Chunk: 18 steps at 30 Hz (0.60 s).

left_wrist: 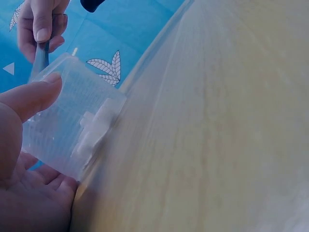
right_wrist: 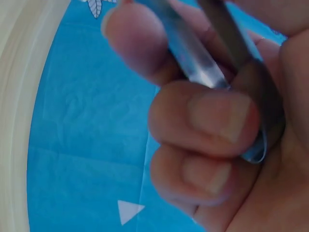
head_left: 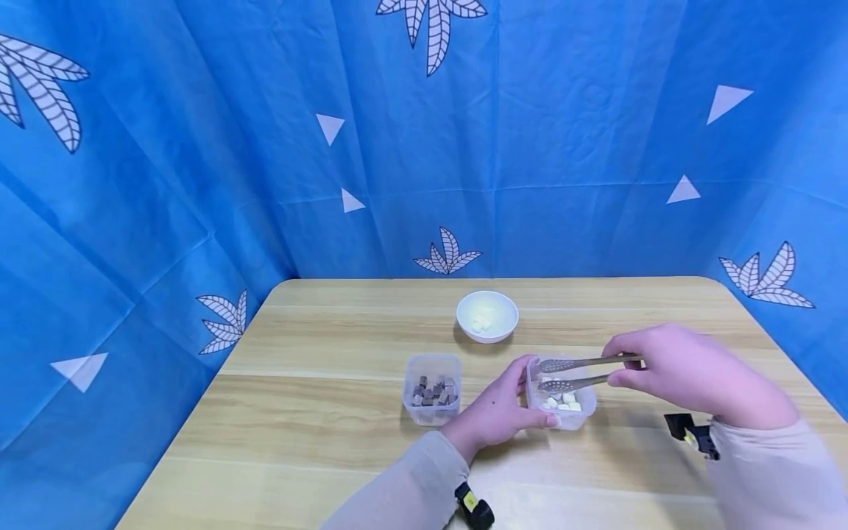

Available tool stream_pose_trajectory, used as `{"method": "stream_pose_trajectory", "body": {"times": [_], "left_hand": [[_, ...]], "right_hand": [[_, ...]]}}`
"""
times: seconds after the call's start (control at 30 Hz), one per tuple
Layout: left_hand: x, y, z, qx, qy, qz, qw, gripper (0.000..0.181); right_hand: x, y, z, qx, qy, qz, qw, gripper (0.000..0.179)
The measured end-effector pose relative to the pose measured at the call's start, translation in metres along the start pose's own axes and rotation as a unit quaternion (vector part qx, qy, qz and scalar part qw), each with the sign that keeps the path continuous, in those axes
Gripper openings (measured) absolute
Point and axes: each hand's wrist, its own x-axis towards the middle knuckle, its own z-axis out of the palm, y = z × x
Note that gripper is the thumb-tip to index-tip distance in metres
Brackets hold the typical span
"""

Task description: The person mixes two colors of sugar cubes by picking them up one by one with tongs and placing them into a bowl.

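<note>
My left hand (head_left: 498, 411) grips a clear plastic container (head_left: 578, 420) from its left side, thumb at the near wall and fingers round the far one. Several white cubes (head_left: 568, 402) lie inside it; through the wall in the left wrist view they look like pale blocks (left_wrist: 99, 126). My right hand (head_left: 682, 368) holds metal tongs (head_left: 583, 362), fingers curled round the arms in the right wrist view. The perforated tips are apart and reach into the container above the cubes. Whether they touch a cube I cannot tell.
Left of my left hand stands a second clear container (head_left: 432, 417) with several dark brown cubes (head_left: 433, 391). Farther back is a white bowl (head_left: 468, 303) with a few pale pieces in it. All stand on a wooden table (head_left: 318, 412), with a blue curtain (head_left: 563, 132) behind.
</note>
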Motion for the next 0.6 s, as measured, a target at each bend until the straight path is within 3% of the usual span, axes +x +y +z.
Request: {"method": "stream_pose_trajectory", "body": {"times": [0.33,0.6], "left_hand": [[0.000,0.000,0.000,-0.008,-0.005,-0.003,1.0000,0.100],[0.002,-0.001,0.000,-0.003,-0.004,-0.002,1.0000,0.102]], "right_hand": [[0.006,-0.018,0.013,-0.031,0.003,0.029,0.9991,0.017],[0.010,-0.020,0.013,-0.029,0.012,0.001,0.9995,0.018]]}}
